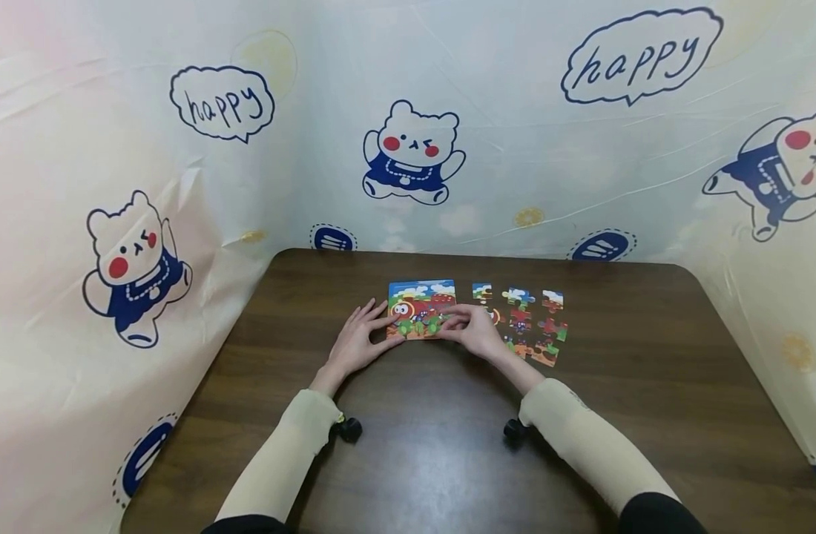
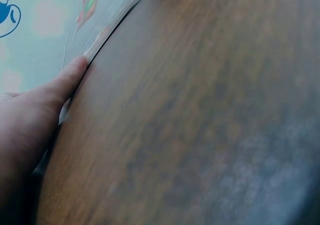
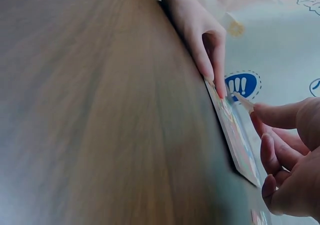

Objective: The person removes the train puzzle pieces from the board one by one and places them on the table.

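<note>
A jigsaw puzzle board (image 1: pixel 421 293) with a bright cartoon picture lies flat on the table. My left hand (image 1: pixel 357 340) is at its left side, fingers fairly straight, with thumb and forefinger touching the board; in the left wrist view the left thumb (image 2: pixel 65 82) rests at the board's near edge. Over the board's right part, my right hand (image 1: pixel 476 331) pinches a small puzzle piece (image 3: pixel 244 102) between thumb and forefinger. That piece is held tilted, apart from the board in the right wrist view. Its printed face is hard to make out.
Right of the board, several loose puzzle pieces (image 1: pixel 520 320) lie in rough rows, some partly hidden behind my right hand. The brown wooden table (image 1: pixel 421 445) has a printed cloth (image 1: pixel 501 148) standing around its back and sides.
</note>
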The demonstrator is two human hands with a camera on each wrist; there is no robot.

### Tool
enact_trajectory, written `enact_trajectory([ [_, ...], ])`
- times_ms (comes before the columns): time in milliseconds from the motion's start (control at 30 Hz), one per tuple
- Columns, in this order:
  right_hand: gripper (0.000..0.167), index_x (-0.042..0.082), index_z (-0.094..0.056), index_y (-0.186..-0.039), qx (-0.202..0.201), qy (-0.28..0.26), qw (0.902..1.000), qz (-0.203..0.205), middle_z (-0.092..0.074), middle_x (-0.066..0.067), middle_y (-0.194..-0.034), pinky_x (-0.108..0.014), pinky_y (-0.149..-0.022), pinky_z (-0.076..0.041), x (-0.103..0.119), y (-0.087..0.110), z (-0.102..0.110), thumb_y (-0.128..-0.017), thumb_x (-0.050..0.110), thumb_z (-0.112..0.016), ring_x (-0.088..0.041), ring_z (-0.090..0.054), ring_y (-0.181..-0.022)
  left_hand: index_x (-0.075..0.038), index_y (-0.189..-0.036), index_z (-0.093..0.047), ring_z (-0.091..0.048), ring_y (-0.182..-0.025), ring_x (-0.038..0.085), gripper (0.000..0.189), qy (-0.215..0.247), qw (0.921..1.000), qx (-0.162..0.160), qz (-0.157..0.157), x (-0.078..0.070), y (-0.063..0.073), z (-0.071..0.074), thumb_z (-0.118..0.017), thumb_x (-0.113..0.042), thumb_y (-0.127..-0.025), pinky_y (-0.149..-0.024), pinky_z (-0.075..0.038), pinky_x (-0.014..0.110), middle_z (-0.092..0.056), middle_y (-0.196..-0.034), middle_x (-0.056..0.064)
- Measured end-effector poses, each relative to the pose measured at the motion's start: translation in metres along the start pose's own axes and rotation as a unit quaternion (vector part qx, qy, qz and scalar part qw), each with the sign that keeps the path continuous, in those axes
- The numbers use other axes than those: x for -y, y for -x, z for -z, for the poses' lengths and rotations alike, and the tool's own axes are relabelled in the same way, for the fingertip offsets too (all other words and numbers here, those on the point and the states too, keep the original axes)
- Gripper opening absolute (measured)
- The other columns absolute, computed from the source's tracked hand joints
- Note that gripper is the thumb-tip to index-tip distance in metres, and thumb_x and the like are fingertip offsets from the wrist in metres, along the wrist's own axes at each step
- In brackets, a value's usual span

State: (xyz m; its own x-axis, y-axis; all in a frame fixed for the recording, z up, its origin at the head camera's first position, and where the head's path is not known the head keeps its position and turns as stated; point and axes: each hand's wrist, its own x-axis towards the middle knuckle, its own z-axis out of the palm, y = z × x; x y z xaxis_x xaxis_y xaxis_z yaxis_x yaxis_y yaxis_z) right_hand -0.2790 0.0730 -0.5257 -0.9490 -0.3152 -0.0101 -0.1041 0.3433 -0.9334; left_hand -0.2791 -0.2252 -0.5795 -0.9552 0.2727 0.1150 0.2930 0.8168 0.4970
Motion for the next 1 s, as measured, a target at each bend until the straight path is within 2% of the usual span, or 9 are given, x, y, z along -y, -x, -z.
enact_trajectory([
  [467, 0.039, -0.006, -0.074, -0.131, -0.023, 0.043, 0.9986, -0.019, -0.084, -0.018, -0.099, -0.019, -0.066, -0.049, -0.020, 0.038, 0.039, -0.094, 0.001, -0.084, -0.010, -0.067, -0.078, -0.030, -0.156, -0.065, -0.026, -0.172, 0.033, 0.065, -0.003, 1.0000, 0.001, 0.002, 0.000, 0.000, 0.000, -0.075, -0.061, -0.100, -0.140, -0.017, 0.061, -0.043, -0.177, 0.005],
  [733, 0.040, -0.005, -0.074, -0.132, -0.029, 0.061, 0.9973, -0.028, -0.084, -0.017, -0.099, -0.019, -0.070, -0.050, -0.029, 0.048, 0.051, -0.094, 0.002, -0.085, -0.009, -0.067, -0.081, -0.030, -0.156, -0.064, -0.025, -0.172, 0.033, 0.064, -0.006, 1.0000, 0.004, 0.005, -0.002, 0.000, 0.002, -0.074, -0.061, -0.100, -0.141, -0.016, 0.060, -0.043, -0.177, 0.006],
  [1000, 0.038, -0.006, -0.076, -0.129, -0.032, 0.116, 0.9926, -0.011, -0.084, -0.014, -0.094, -0.018, -0.063, -0.043, -0.033, 0.054, 0.056, -0.093, 0.004, -0.086, -0.006, -0.058, -0.069, -0.030, -0.156, -0.064, -0.025, -0.172, 0.033, 0.065, -0.006, 1.0000, 0.003, 0.002, -0.001, 0.000, 0.001, -0.074, -0.061, -0.100, -0.141, -0.016, 0.061, -0.044, -0.177, 0.006],
])
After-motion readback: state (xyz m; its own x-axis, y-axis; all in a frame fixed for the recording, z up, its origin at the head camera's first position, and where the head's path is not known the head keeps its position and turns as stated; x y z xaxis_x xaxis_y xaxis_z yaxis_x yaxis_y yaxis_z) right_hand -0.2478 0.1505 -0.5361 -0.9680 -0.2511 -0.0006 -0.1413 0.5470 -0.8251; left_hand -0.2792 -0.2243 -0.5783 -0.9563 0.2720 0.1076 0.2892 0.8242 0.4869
